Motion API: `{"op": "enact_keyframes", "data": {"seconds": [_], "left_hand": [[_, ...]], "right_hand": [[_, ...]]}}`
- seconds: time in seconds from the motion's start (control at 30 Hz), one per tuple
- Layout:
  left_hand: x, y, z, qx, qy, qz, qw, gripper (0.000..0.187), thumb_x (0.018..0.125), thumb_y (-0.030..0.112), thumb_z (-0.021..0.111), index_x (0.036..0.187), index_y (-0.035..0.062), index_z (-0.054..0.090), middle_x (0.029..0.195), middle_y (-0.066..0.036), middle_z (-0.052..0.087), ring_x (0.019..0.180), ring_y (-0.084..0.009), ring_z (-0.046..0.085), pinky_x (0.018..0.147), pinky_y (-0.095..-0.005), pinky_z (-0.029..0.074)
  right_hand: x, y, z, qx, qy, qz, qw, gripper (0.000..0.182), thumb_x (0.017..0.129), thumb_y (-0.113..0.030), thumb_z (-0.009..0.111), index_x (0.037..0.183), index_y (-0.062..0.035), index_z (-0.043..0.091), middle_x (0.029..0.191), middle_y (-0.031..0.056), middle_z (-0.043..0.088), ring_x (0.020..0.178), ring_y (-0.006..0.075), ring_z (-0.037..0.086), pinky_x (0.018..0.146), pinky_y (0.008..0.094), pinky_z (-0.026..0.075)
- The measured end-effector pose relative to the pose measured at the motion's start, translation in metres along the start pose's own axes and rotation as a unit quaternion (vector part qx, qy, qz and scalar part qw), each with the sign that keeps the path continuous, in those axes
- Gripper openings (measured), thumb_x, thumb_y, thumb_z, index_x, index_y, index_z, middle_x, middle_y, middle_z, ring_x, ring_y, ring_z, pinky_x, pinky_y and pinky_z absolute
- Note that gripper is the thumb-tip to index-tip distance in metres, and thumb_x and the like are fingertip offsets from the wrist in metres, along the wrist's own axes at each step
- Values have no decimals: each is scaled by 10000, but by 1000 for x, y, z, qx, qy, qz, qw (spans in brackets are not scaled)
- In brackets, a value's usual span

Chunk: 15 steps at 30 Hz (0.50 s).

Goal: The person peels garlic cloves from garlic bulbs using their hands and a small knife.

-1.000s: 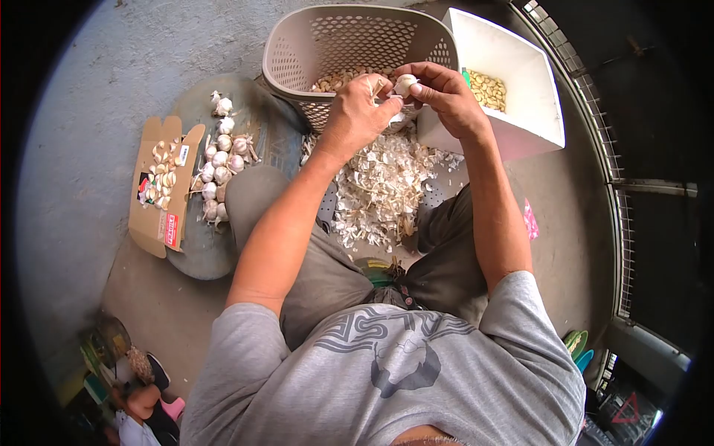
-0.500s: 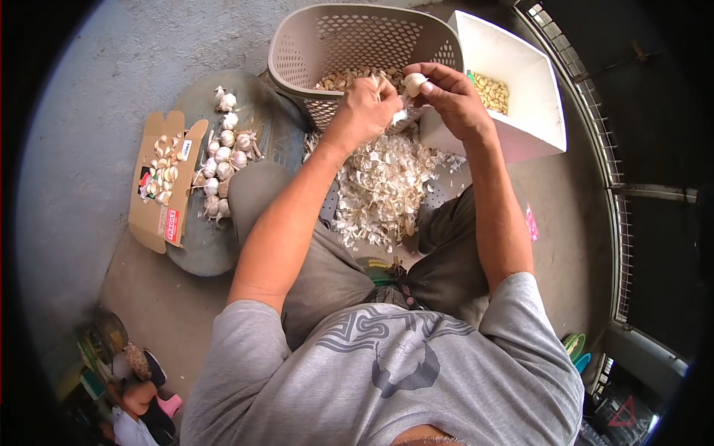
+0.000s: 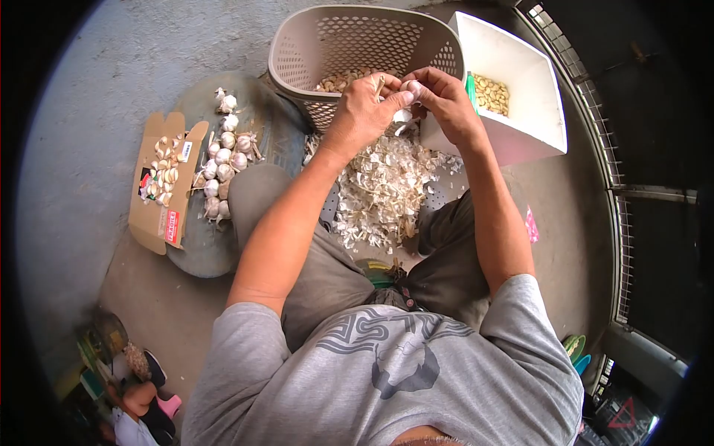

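My two hands meet over the near rim of the brown perforated basket (image 3: 364, 13). In my right hand (image 3: 450, 108) a pale garlic bulb (image 3: 411, 88) is gripped between thumb and fingers, partly covered by them. My left hand (image 3: 363, 111) is closed, with a dry piece of garlic stem (image 3: 379, 85) poking up between its fingers; its thumb presses against the bulb. White garlic skin (image 3: 402, 116) hangs just below the fingers. Loose garlic cloves (image 3: 336, 82) lie inside the basket. Beneath my hands is a big heap of garlic skins (image 3: 379, 186).
To the right stands a white foam box (image 3: 513, 137) holding peeled cloves (image 3: 491, 95). On the left, a round grey stool-like surface (image 3: 201, 256) carries whole garlic bulbs (image 3: 223, 169) and an opened cardboard box (image 3: 152, 219) with cloves. Another person (image 3: 137, 405) is partly visible at lower left.
My left hand has come in against the bulb, its thumb now touching it. My right hand has shifted slightly left, and its fingers cover more of the bulb.
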<state>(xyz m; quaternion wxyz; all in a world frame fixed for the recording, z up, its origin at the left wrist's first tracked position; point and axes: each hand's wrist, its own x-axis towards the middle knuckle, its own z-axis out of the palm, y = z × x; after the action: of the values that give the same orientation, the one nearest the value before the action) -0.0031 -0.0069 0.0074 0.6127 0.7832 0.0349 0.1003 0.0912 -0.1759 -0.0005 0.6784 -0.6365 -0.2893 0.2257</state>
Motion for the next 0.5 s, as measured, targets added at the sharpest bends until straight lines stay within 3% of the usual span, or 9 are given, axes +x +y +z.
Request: {"op": "enact_keyframes", "data": {"seconds": [0.1, 0.2, 0.3, 0.4, 0.5], "left_hand": [[1, -4, -1, -50, -15, -5, 999, 351, 941, 227, 763, 1154, -40, 682, 908, -31, 716, 719, -42, 609, 576, -210, 484], [-4, 2, -5, -221, -30, -62, 973, 316, 940, 172, 754, 1163, -40, 680, 928, -39, 725, 735, -49, 640, 553, -202, 494], [-3, 4, -2, -251, -33, -35, 967, 284, 934, 142, 756, 1144, -32, 677, 928, -56, 729, 741, -65, 670, 559, -198, 516], [0, -7, 1, -197, -24, -9, 980, 263, 926, 135, 767, 1113, -25, 674, 923, -70, 730, 740, -75, 681, 574, -201, 537], [0, -7, -4, -225, -30, -35, 973, 234, 929, 134, 761, 1074, -26, 671, 924, -88, 732, 751, -105, 700, 572, -223, 557]], "right_hand": [[0, -5, 0, -75, 22, 27, 997, 258, 1012, -261, 683, 1028, -8, 633, 837, 13, 642, 688, 64, 582, 560, 237, 472], [-4, -11, 6, -63, 46, 40, 996, 261, 1000, -269, 702, 993, -19, 626, 789, 0, 618, 632, 53, 540, 526, 234, 449], [-2, -5, 9, -73, 65, 30, 995, 255, 999, -266, 704, 994, -25, 620, 777, -3, 612, 592, 48, 511, 499, 230, 422], [7, 13, 12, -115, 68, -80, 988, 249, 1008, -265, 692, 983, -33, 608, 766, -5, 605, 543, 35, 464, 452, 225, 361], [2, 7, 13, -2, 49, -6, 999, 240, 1018, -262, 676, 965, -41, 601, 775, 3, 606, 527, 35, 443, 438, 225, 321]]}}
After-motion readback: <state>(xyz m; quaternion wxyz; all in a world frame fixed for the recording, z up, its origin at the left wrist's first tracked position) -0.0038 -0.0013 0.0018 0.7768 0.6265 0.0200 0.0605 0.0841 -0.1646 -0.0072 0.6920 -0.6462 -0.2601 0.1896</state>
